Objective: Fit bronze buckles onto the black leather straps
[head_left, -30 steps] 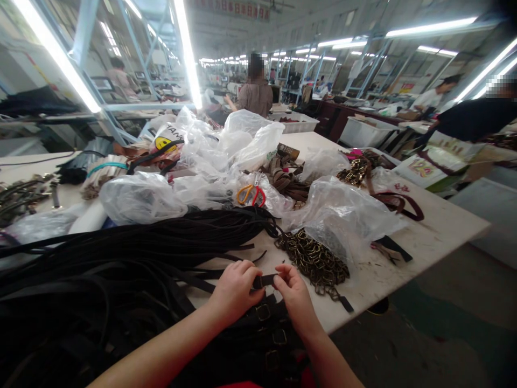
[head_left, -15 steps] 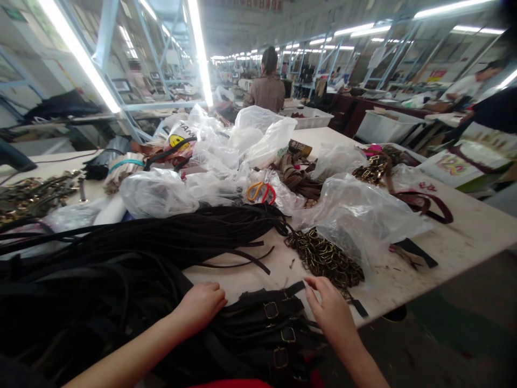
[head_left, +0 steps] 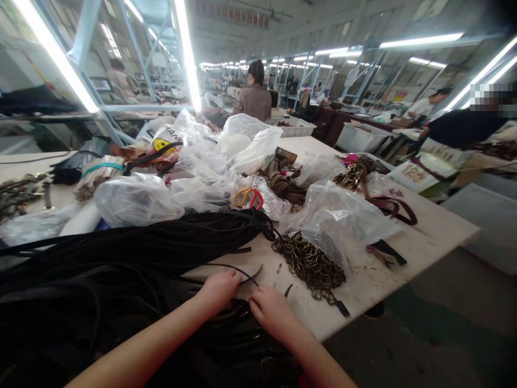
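Observation:
My left hand (head_left: 221,291) is closed at the ends of thin black straps, its fingers bent round a strap. Close beside it on the right, my right hand (head_left: 271,308) pinches a black strap whose tip sticks up past the fingers. Below both hands lie buckled black straps (head_left: 258,350), partly hidden by my forearms. A large heap of long black straps (head_left: 133,248) spreads over the left of the table. Metal buckles (head_left: 309,264) are piled to the right, beyond my right hand.
Clear plastic bags (head_left: 335,215) and scissors (head_left: 249,198) with orange and red handles lie on the table (head_left: 440,231). A person (head_left: 254,97) is ahead; another, in dark clothing (head_left: 464,126), is at the right.
My right hand has moved left, and my left hand slightly right and up, so they are now close together. The view has shifted to the right.

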Available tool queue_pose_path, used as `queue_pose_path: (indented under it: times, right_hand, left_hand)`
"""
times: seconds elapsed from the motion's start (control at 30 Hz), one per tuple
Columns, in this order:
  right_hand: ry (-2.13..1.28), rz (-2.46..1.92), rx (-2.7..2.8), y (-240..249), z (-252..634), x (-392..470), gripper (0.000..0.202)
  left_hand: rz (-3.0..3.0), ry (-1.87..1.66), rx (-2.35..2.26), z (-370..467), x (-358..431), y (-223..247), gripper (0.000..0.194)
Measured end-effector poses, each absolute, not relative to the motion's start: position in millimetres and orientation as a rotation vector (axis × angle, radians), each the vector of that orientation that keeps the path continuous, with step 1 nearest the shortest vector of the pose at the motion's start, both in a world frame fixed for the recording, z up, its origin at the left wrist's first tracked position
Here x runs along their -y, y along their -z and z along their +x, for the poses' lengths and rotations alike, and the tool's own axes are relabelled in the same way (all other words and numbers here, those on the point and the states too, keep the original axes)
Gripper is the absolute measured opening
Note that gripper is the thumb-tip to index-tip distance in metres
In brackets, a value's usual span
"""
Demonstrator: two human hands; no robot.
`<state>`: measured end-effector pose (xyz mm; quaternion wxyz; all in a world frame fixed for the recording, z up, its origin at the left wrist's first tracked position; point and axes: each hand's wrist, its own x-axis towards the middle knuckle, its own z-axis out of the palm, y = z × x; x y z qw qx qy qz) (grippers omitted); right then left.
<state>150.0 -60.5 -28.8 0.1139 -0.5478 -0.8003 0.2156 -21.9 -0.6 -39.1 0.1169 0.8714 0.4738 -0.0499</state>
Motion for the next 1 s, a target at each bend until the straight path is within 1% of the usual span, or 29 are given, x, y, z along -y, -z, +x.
queue_pose_path:
  times: [0.1, 0.17, 0.2, 0.23, 0.33, 0.4, 0.47, 0.6, 0.7, 0.8, 0.87, 1.0]
  right_hand:
    - [-0.693, -1.593, 2.18, 20.5, 169.8, 58.9, 0.02]
    - [-0.591, -1.709, 2.056, 16.5, 187.4, 49.8, 0.021]
    - [-0.497, -1.79, 2.003, 15.5, 196.4, 42.8, 0.022]
    - [-0.384, -1.87, 1.963, 15.1, 204.9, 34.4, 0.021]
    - [-0.04, -2.1, 1.915, 17.5, 223.0, 5.2, 0.019]
    - [0.094, -2.227, 1.932, 21.0, 227.8, -12.0, 0.017]
    - [0.149, -2.302, 1.96, 25.4, 228.8, -23.7, 0.019]
    - [0.116, -2.335, 1.982, 33.1, 229.0, -32.2, 0.017]
    - [-0.006, -2.407, 1.923, 35.0, 230.0, -35.6, 0.022]
    - [-0.116, -2.45, 1.872, 33.7, 230.6, -42.4, 0.027]
    - [-0.16, -2.449, 1.865, 32.2, 231.2, -47.5, 0.025]
    - [-0.245, -2.397, 1.871, 28.1, 234.6, -50.9, 0.011]
  left_hand:
    - [2.608, 0.096, -1.297, -12.9, -3.0, 31.0, 0.035]
    - [2.653, 0.059, -1.247, -10.8, -6.1, 21.2, 0.048]
    - [2.667, 0.035, -1.242, -9.8, -7.1, 16.4, 0.051]
    - [2.662, 0.009, -1.262, -8.6, -7.5, 12.2, 0.05]
    - [2.523, -0.08, -1.335, -3.5, -4.6, 3.5, 0.036]
    - [2.39, -0.138, -1.332, -0.8, -0.8, 0.5, 0.036]
    - [2.273, -0.203, -1.302, -0.5, 2.6, -1.3, 0.032]
    - [2.076, -0.243, -1.265, -4.6, 5.6, -2.2, 0.022]
    - [1.983, -0.188, -1.271, -6.6, 6.3, -0.9, 0.023]
    - [1.942, -0.225, -1.242, -7.7, 7.1, 2.2, 0.023]
    - [1.906, -0.274, -1.215, -9.0, 7.3, 6.1, 0.023]
    - [1.712, -0.323, -1.206, -12.0, 6.1, 14.4, 0.024]
